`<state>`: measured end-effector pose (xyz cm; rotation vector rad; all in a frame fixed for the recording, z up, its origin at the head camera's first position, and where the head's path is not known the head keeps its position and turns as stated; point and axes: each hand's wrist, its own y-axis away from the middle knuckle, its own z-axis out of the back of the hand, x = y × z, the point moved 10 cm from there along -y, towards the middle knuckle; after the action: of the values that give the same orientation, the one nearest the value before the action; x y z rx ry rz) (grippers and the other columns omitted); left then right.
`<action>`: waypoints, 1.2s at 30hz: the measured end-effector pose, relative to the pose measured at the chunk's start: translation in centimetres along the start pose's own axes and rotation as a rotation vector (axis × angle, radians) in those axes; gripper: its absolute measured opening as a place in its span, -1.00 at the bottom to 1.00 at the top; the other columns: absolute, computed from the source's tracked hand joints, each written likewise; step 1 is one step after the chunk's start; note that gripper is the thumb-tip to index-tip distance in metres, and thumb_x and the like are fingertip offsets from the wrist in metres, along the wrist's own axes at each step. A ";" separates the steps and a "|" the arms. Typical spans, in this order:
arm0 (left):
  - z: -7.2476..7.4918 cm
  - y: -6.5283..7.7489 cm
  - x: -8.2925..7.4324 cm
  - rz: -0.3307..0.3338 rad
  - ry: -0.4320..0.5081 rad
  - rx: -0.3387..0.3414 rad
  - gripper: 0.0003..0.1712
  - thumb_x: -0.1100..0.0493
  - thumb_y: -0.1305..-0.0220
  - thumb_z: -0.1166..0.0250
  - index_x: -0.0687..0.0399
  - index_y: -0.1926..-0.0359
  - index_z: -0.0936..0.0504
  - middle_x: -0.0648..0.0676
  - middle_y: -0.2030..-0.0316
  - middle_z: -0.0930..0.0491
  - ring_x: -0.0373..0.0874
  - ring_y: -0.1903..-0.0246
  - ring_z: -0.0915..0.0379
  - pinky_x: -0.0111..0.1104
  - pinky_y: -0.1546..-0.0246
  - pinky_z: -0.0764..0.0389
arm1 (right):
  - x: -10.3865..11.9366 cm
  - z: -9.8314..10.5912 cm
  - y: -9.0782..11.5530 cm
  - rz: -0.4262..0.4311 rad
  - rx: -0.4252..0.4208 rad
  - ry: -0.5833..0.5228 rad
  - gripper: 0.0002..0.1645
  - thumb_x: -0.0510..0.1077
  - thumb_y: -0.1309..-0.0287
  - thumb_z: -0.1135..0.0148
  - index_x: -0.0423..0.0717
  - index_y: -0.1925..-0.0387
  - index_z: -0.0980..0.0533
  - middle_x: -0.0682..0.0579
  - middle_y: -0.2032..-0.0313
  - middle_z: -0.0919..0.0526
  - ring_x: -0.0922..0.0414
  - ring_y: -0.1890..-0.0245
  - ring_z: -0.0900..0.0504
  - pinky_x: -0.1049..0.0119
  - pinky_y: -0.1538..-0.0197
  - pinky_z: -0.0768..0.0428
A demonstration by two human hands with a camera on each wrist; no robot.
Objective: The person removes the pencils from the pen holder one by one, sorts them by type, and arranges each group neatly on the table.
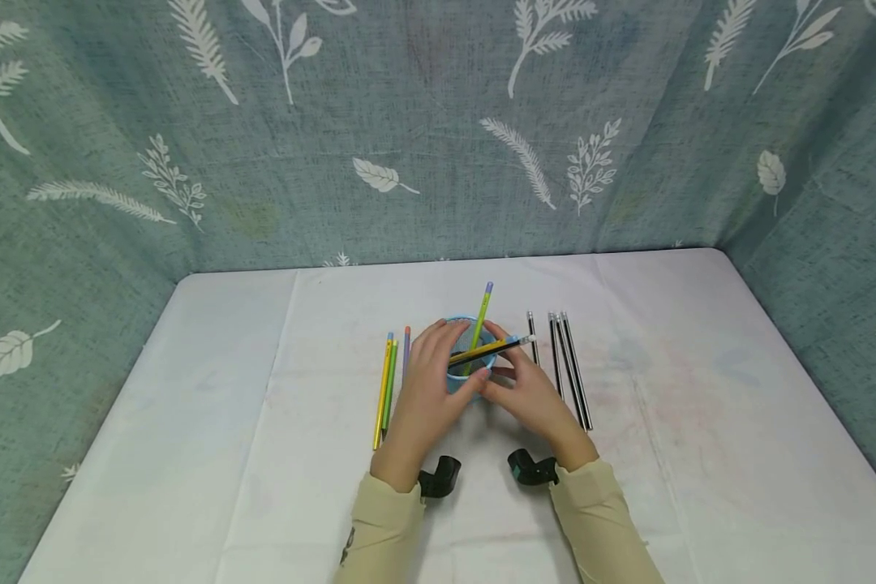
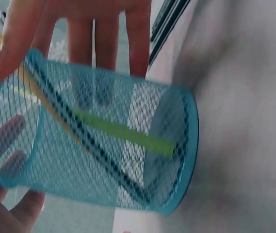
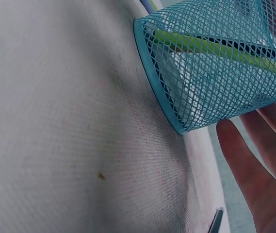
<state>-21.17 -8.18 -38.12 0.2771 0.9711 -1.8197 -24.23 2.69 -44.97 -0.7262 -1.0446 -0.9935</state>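
A light-blue wire-mesh pencil cup [image 2: 104, 92] is held between both hands near the middle of the table. My left hand [image 1: 431, 385] grips its left side, thumb at the near side and fingers round the far side. From the right, my right hand [image 1: 529, 397] holds the cup with spread, bent fingers. Inside stands a green pencil [image 1: 483, 308] with a purple end. A yellow pencil [image 1: 482, 351] and a black pencil [image 1: 513, 345] lean together over the rim to the right. Through the mesh, their lower ends show near the cup's base, close to the white cloth.
Left of the cup lie a yellow pencil [image 1: 384, 393], a green pencil [image 1: 390, 385] and a purple one with an orange end [image 1: 406, 349]. Several black pencils [image 1: 575, 373] lie to the right. Leaf-patterned curtains [image 1: 438, 162] surround the white-covered table [image 1: 701, 389].
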 end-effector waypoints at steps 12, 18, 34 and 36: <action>-0.3 0.2 -1.1 -0.041 -0.045 -0.017 -0.42 -0.05 -0.15 -0.19 0.03 -0.17 -0.35 -0.01 -0.12 -0.36 -0.03 -0.21 -0.06 -0.17 -0.18 -0.08 | 1.0 0.0 0.2 -0.004 -0.001 -0.015 -0.14 0.03 -0.05 -0.22 0.42 -0.31 0.01 -0.07 -0.25 -0.19 -0.03 -0.09 -0.38 0.11 -0.03 -0.41; -0.6 0.1 -1.2 -0.040 -0.102 0.033 -0.48 -0.09 -0.18 -0.15 -0.02 -0.13 -0.42 -0.08 -0.07 -0.41 -0.04 -0.19 -0.10 -0.13 -0.15 -0.13 | 3.4 0.4 0.8 -0.009 0.006 0.000 -0.13 -0.05 -0.07 -0.21 0.23 -0.34 0.01 -0.08 -0.24 -0.20 -0.07 -0.08 -0.38 0.09 -0.04 -0.40; -0.7 0.2 -1.3 -0.052 -0.099 0.050 -0.73 0.04 -0.25 -0.10 -0.05 0.07 -0.56 -0.14 0.14 -0.52 -0.18 0.00 -0.26 -0.31 -0.10 -0.18 | 3.9 0.2 0.9 0.061 0.036 -0.020 -0.14 -0.10 -0.10 -0.18 0.14 -0.35 0.04 -0.19 -0.27 -0.11 -0.09 -0.05 -0.40 0.02 -0.04 -0.38; -0.7 0.1 -1.1 -0.050 -0.082 0.049 -0.76 0.06 -0.25 -0.10 -0.05 0.11 -0.58 -0.15 0.16 -0.52 -0.19 0.01 -0.27 -0.33 -0.08 -0.20 | 3.9 0.2 0.9 0.062 0.037 -0.019 -0.13 -0.10 -0.10 -0.19 0.15 -0.35 0.04 -0.20 -0.26 -0.12 -0.12 -0.01 -0.43 0.01 -0.03 -0.39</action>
<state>-20.69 -6.95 -37.98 0.2081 0.8839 -1.8872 -22.85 1.99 -41.33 -0.7345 -1.0483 -0.9133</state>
